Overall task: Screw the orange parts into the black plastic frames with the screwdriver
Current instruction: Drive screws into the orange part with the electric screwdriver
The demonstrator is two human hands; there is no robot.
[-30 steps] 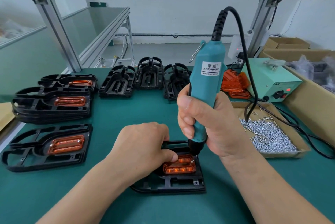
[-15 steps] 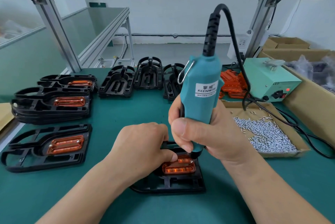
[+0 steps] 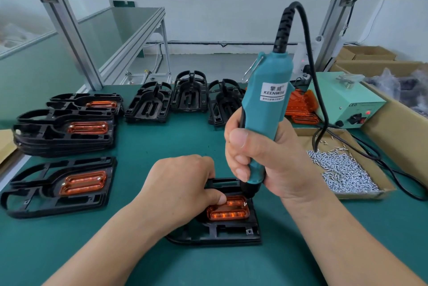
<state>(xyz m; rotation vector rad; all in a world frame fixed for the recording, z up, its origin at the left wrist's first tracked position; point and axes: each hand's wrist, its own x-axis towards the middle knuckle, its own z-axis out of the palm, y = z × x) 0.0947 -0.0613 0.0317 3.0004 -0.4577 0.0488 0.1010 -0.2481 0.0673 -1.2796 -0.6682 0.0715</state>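
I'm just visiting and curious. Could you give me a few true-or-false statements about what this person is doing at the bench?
1. The right hand grips the teal screwdriver. True.
2. The screwdriver's tip is at the left end of the orange part. False: it is at the right end.
3. The thumb of the left hand presses on the orange part. True.
4. The loose screws lie on the person's left. False: they are on the right.
5. The control box shows a red light. True.
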